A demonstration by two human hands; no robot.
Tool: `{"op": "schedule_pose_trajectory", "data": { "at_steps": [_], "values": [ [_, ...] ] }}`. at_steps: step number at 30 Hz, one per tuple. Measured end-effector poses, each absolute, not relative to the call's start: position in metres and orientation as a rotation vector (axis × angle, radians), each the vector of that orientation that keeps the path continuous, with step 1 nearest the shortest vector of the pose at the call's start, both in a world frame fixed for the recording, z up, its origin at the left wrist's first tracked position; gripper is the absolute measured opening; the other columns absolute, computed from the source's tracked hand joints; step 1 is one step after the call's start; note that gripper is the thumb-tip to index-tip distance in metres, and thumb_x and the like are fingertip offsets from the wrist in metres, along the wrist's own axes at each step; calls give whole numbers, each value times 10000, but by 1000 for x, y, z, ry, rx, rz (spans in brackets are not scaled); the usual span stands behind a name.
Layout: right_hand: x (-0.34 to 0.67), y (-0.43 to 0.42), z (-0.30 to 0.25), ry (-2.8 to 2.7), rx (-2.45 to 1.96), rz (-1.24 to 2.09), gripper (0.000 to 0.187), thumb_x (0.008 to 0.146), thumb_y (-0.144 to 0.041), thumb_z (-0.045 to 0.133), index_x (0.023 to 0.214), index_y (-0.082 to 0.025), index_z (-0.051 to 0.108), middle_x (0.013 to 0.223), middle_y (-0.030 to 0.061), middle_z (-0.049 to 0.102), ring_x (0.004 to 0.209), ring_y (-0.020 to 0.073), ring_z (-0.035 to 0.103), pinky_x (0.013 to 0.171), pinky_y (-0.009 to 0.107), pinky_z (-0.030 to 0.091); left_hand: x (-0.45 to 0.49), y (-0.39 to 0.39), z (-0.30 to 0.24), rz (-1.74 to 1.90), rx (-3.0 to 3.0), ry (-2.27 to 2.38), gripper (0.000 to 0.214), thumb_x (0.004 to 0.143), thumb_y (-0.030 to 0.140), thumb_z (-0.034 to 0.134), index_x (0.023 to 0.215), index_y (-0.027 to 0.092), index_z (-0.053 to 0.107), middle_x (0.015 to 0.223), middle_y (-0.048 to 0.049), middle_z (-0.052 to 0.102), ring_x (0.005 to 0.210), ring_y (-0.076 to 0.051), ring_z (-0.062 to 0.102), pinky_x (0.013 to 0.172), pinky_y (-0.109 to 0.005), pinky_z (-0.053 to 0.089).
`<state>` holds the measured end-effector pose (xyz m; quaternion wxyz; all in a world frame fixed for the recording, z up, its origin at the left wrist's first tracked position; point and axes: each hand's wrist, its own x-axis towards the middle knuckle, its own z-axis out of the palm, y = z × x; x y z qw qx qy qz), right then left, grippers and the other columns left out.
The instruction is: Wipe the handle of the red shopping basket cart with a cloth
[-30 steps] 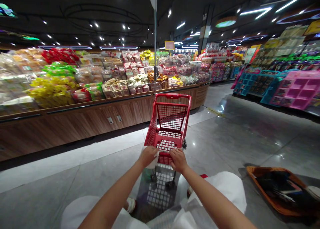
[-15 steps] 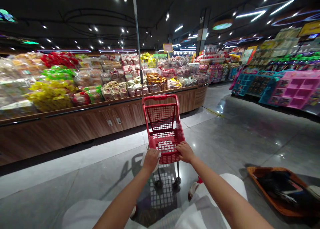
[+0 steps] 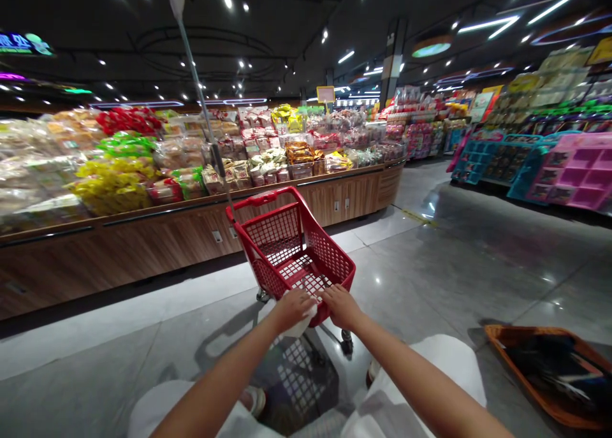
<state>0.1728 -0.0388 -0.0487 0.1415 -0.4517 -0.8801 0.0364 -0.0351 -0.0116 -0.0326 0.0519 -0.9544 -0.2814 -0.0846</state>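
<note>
A small red shopping cart (image 3: 306, 256) with a mesh basket stands on the grey floor in front of me, its front turned to the left. A thin pole (image 3: 203, 116) rises from its far end. My left hand (image 3: 292, 308) is closed on the near rim, with a white cloth (image 3: 304, 325) pressed under the fingers. My right hand (image 3: 340, 305) grips the same rim just to the right. The basket looks empty inside.
A long wooden display counter (image 3: 157, 231) piled with packaged snacks runs along the left. Pink and blue shelving (image 3: 564, 170) stands at the right. An orange basket (image 3: 549, 368) with dark items lies on the floor at my lower right. Shiny tiled aisle stretches ahead.
The cart has swung its front end to the left, towards the counter. Both hands stayed on its near rim and shifted slightly with it.
</note>
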Motion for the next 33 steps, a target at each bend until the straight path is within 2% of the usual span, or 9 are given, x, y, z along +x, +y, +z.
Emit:
{"op": "schedule_pose_trajectory", "data": {
  "at_steps": [5, 8, 19, 28, 33],
  "values": [
    [173, -33, -42, -2577, -1334, 19, 273, 724, -143, 533, 993, -168, 574, 989, 78, 592, 955, 224, 488, 916, 341, 325, -104, 33, -12, -388, -2875, -1053, 254, 787, 122, 608, 1029, 197, 597, 1047, -61, 627, 1005, -191, 553, 904, -352, 449],
    [169, -28, -42, -2571, -1336, 4, 234, 750, -153, 527, 979, -171, 573, 980, 75, 588, 943, 218, 481, 901, 335, 328, -133, 48, -4, -399, -2812, -1216, 265, 776, 97, 610, 1027, 182, 606, 1048, -70, 630, 1010, -196, 547, 925, -367, 442],
    [157, -30, -42, -2569, -1276, -33, 339, 787, -201, 506, 1120, -145, 533, 987, 79, 573, 935, 220, 471, 919, 346, 329, -155, 24, -17, -512, -2710, -1311, 224, 810, 129, 580, 1029, 172, 598, 1026, -79, 616, 997, -215, 519, 924, -399, 432],
    [144, -30, -43, -2519, -1344, -51, 302, 809, -178, 499, 1106, -149, 548, 993, 90, 586, 932, 229, 483, 931, 351, 329, -158, 34, -18, -546, -2694, -1381, 239, 794, 127, 568, 1026, 178, 601, 1019, -81, 617, 995, -219, 521, 912, -398, 441],
    [149, -31, -48, -2495, -1355, -89, 318, 847, -174, 472, 1157, -143, 539, 994, 90, 596, 929, 218, 487, 929, 345, 339, -151, 32, -22, -601, -2715, -1305, 246, 819, 142, 530, 1045, 201, 604, 1129, -66, 607, 1108, -212, 501, 988, -415, 397]
  ]
}}
